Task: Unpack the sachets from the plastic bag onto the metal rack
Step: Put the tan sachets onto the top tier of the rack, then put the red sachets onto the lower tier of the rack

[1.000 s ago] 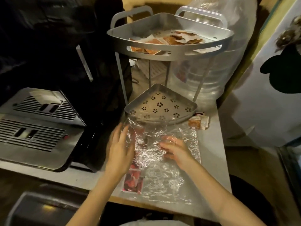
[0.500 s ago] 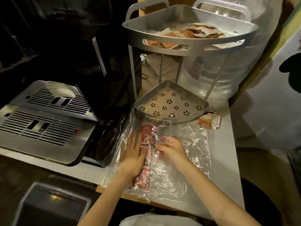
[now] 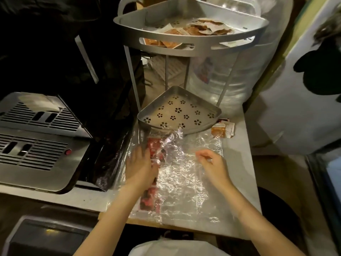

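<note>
A clear crinkled plastic bag (image 3: 184, 182) lies flat on the counter in front of the metal rack (image 3: 184, 43). A strip of red sachets (image 3: 154, 146) runs along the bag's left side, seen through the plastic. My left hand (image 3: 141, 169) lies on the strip with fingers stretched forward. My right hand (image 3: 212, 163) pinches the plastic film near the bag's middle right. The rack's upper tray holds several orange and brown sachets (image 3: 199, 29). Its lower perforated tray (image 3: 179, 113) holds nothing.
A few loose orange sachets (image 3: 222, 129) lie on the counter right of the lower tray. A steel appliance with vents (image 3: 36, 141) sits at the left, with dark bags behind it. A large wrapped water bottle (image 3: 236, 85) stands behind the rack. The counter edge drops off at the right.
My right hand has moved right, away from the sachet strip, and now pinches the film. The bag's far end has lifted and bunched near the lower tray. My left hand stays on the strip.
</note>
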Demonstrator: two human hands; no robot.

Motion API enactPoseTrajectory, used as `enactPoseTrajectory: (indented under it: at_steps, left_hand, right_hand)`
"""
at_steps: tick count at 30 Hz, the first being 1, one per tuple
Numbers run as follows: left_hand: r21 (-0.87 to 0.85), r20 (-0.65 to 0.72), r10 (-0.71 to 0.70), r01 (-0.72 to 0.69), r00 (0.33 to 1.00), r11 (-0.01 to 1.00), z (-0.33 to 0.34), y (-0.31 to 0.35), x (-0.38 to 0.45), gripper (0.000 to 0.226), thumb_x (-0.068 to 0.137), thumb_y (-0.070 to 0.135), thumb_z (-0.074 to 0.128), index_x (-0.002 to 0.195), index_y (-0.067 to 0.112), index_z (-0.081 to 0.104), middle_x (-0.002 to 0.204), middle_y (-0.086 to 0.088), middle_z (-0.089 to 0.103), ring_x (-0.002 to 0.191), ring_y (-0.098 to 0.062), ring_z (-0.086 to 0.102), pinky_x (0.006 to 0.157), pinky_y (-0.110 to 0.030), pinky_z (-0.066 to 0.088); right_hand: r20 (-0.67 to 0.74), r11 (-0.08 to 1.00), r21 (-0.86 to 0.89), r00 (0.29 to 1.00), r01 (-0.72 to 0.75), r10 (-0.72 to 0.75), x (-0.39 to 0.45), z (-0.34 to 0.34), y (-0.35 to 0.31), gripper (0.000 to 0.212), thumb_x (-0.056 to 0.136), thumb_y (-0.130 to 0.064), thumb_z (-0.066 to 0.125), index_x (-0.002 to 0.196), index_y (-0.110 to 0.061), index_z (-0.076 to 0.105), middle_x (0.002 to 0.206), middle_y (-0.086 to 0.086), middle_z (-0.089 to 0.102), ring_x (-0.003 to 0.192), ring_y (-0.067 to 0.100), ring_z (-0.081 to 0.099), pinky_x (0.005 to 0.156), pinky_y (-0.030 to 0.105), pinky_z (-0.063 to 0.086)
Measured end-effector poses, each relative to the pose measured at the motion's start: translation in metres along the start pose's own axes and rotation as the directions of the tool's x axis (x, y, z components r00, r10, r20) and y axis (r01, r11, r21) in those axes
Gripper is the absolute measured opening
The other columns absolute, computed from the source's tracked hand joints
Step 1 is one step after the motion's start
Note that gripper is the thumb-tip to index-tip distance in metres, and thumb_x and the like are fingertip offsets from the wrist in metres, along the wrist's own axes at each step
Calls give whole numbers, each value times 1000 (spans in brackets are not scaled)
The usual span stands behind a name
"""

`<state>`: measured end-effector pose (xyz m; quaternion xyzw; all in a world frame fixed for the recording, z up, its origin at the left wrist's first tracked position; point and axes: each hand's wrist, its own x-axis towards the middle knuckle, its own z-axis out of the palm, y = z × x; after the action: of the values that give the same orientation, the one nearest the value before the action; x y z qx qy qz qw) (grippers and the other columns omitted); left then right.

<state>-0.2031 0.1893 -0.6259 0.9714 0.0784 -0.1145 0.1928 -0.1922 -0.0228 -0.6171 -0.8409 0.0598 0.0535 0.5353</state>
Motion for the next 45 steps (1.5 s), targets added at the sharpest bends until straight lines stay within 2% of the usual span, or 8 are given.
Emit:
enactPoseTrajectory:
  at_steps: [3,9,18,21,27,30,37,45]
  left_hand:
    - [-64,-171,117,-130,978,989,0,28,-11,56,96,18,34,145,23,8,156,-7,-3,143,-24,-3,116,-48,3]
    - [101,-229,414,-402,881,910,35,63,-27,61,91,57,12,145,30,-1,153,-5,-15,140,-11,-19,111,-36,-19]
    - [199,-51,377,-360,925,911,65,57,-23,53,96,38,9,141,32,-17,151,-4,-27,136,-22,-30,105,-42,-24]
    - [204,-12,360,-351,933,914,64,57,-25,53,93,45,1,141,32,-19,150,-4,-28,136,-22,-29,107,-41,-22]
    - [198,30,372,-370,928,907,61,54,-22,59,84,52,-15,140,34,-20,151,-2,-25,137,-19,-26,112,-43,-17]
    - [67,3,380,-379,925,923,52,54,-21,71,73,62,-26,139,38,-18,152,5,-21,139,-13,-22,116,-44,-9]
    - [-455,-156,326,-361,932,814,35,53,-13,65,85,60,2,144,33,1,155,11,0,141,0,-3,118,-34,3]
    - [-545,-80,208,-218,975,810,35,50,-7,64,86,55,10,140,27,31,152,4,23,139,-9,17,114,-31,11]
  right_hand:
    - [-86,986,-166,996,3,-17,-3,-13,8,20,86,-11,58,101,-23,64,108,-2,64,100,14,58,86,26,48]
    - [-251,858,-487,967,-165,44,-12,-29,22,55,83,-35,64,130,-17,43,133,7,50,124,27,41,97,37,37]
    - [-5,889,191,906,-415,424,-14,-46,17,38,79,-24,69,110,-10,52,88,0,56,83,15,56,73,21,45]
    - [88,895,174,912,-410,401,-16,-49,10,18,80,-26,66,75,-12,55,59,1,49,55,12,48,53,17,40]
    - [153,867,244,900,-434,407,-11,-53,-2,2,82,-7,62,82,-5,64,71,4,63,60,10,59,55,13,46]
    - [221,844,327,902,-426,370,-4,-63,-9,21,78,-3,67,98,3,67,92,14,70,85,20,65,80,27,50]
    - [350,823,436,911,-365,219,7,-83,-40,19,79,-5,66,96,2,70,91,10,74,74,15,68,70,26,54]
    - [415,808,526,909,-265,28,11,-90,-86,21,62,-14,69,82,-9,72,67,4,69,56,11,64,55,22,54]
